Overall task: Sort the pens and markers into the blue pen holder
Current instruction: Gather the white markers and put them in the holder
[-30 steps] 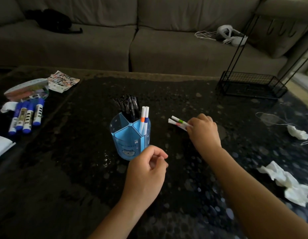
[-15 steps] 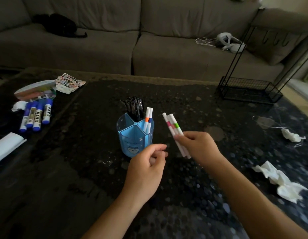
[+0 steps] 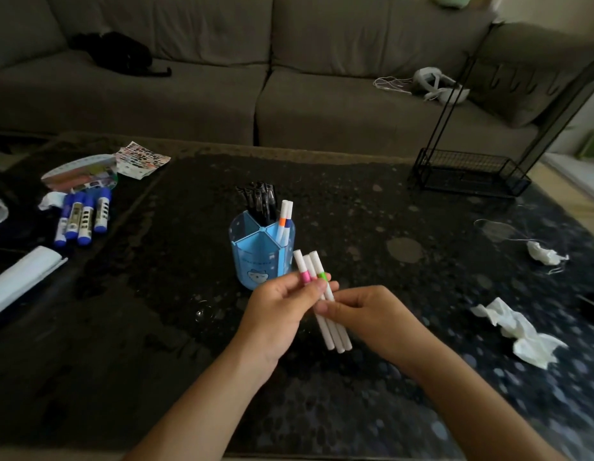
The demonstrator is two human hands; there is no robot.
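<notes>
A blue pen holder [image 3: 255, 261] with several compartments stands mid-table. Black pens [image 3: 260, 202] fill its back compartment, and two white markers [image 3: 285, 219] with orange and blue bands stand in the right one. Just in front of the holder, three white markers [image 3: 333, 331] with pink, red and green bands are held upright as a bundle. My right hand [image 3: 372, 316] grips them at mid-length, and my left hand [image 3: 282, 311] pinches them near the coloured bands. Several blue-capped markers [image 3: 84, 217] lie at the far left of the table.
A black wire rack [image 3: 468, 174] stands at the table's back right. Crumpled white tissues [image 3: 521, 331] lie at the right, another tissue [image 3: 545, 254] farther back. A sticker sheet [image 3: 142, 159], a clear pouch [image 3: 79, 174] and a white folded item [image 3: 22, 277] sit at the left. A grey sofa [image 3: 289, 94] runs behind.
My right hand lifted the three markers off the table and brought them toward me. My left hand rose and took hold of them too.
</notes>
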